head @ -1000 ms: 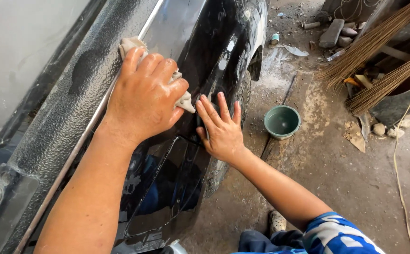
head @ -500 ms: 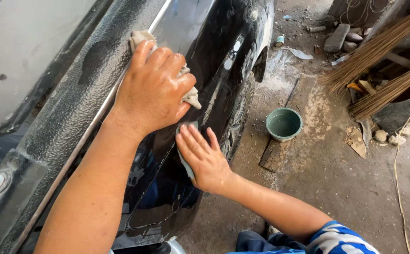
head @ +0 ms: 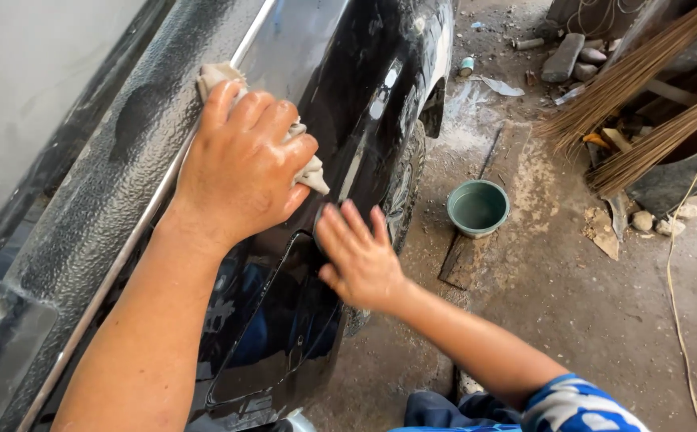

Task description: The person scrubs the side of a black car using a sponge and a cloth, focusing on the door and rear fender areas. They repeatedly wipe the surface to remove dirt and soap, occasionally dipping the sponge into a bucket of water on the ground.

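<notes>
Right hand [head: 360,256] pressed flat on glossy black vehicle panel [head: 340,120], fingers spread, pointing up-left; dark sanding pad [head: 319,226] partly hidden under fingertips, its shape unclear. Left hand [head: 240,164] lay palm-down, clamped on crumpled beige cloth [head: 220,76], at panel's upper edge beside textured bed rail [head: 116,184]. Panel's long axis ran bottom-left to top-right. Hands just apart. Farther: round green bowl [head: 478,208] on dirty concrete floor [head: 588,320], broom bristles [head: 636,88] beyond
</notes>
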